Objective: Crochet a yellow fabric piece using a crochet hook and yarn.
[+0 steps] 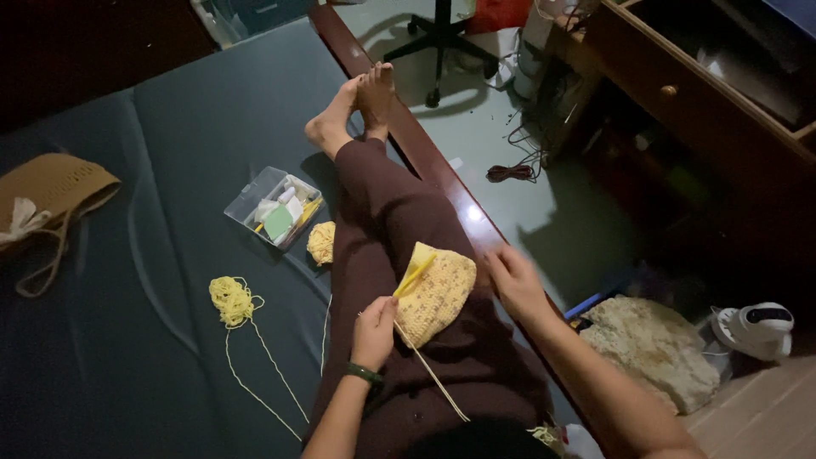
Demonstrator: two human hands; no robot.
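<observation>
- Two hands on one crochet piece (435, 297), which lies on the person's lap, between the hands and touching both.
- The left hand (374, 330) is closed up in a pinch. It has the yellow hook (414, 274), which pokes up and away from it over the near edge of the piece, and a strand of yarn (429, 370) runs from that hand back toward the body.
- The right hand (514, 280) is half-curled, fingers bent loosely on the far-right edge of the piece. It looks like steadying more than gripping; I can't tell whether the thumb is tucked under the edge.
- My guess on handling: very light, soft and floppy, with no stiffness at all, so it sags wherever it isn't supported. It's not slippery, since the stitches give plenty of grip. It won't break, but it can stretch or unravel if the working strand gets tugged.
- The best hold is probably the edge nearest the hook, pinched flat between thumb and fingers, not the middle, which would just bunch up.
- Left of the left hand on the bed (127, 340): a loose yarn tangle (231, 299) with a trailing strand, a small yarn ball (321, 242) against the leg, and beyond it a clear plastic box (274, 206) of bits.
- Far left there's a tan woven bag (51, 191).
</observation>
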